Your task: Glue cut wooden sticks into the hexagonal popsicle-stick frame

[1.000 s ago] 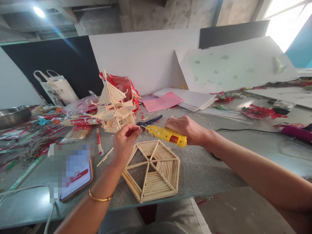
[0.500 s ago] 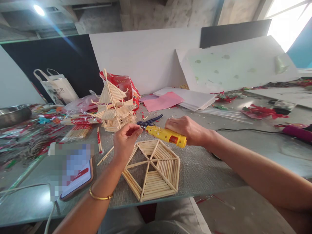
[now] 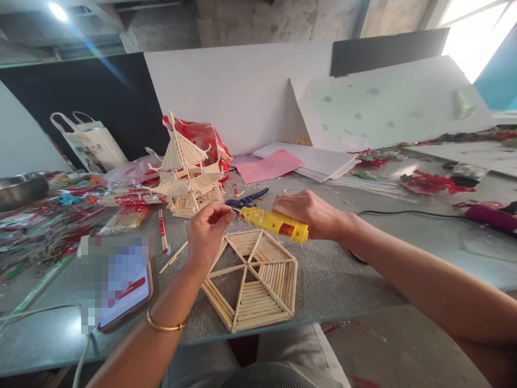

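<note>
My right hand [image 3: 313, 214] grips a yellow glue gun [image 3: 274, 223], its nozzle pointing left at my left fingertips. My left hand [image 3: 207, 234] is closed in a pinch on a small piece I cannot make out, held right at the nozzle. Below both hands a flat hexagonal panel of wooden sticks [image 3: 252, 277] lies on the grey table [image 3: 343, 280]. Behind the left hand stands a small pagoda model of sticks [image 3: 186, 172]. Blue-handled scissors [image 3: 246, 200] lie just behind the glue gun.
A phone [image 3: 125, 296] lies at the front left with a cable. Bundles of sticks [image 3: 129, 215] and red wrappers crowd the left. Pink paper [image 3: 269, 167], white sheets and boards stand at the back. A black cord [image 3: 404, 214] runs right toward a purple tool [image 3: 490, 215].
Both hands keep their pose at the glue gun's nozzle; only the view has shifted slightly.
</note>
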{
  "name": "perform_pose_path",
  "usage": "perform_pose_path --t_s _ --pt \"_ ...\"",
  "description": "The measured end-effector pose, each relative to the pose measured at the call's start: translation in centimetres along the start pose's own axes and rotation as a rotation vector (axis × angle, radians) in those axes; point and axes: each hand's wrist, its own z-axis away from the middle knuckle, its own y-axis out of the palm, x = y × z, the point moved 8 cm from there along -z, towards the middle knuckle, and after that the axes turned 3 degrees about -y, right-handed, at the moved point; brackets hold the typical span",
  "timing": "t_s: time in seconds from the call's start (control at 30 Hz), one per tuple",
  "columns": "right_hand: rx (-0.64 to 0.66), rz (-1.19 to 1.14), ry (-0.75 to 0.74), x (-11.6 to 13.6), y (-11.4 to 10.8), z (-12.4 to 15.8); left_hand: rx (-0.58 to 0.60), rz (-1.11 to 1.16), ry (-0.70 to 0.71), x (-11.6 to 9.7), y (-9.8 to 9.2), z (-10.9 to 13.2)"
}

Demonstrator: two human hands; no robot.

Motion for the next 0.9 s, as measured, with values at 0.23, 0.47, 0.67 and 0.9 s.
perform_pose_path --t_s 0.23,0.47,0.67,0.9 --pt "0.006 -0.016 0.003 0.03 0.00 -0.07 -0.022 -0.013 0.011 -0.04 -0.06 -0.01" --pt "-0.001 -0.010 0.004 0.01 -0.17 -0.09 -0.018 -0.005 0.015 -0.15 -0.09 0.07" --pt "0.004 -0.011 0.006 0.08 -0.16 -0.14 -0.021 -0.026 0.006 -0.09 -0.16 0.07" --pt "-0.046 -0.014 -0.014 0.02 -0.33 -0.02 -0.029 -0.006 0.012 -0.01 -0.13 0.01"
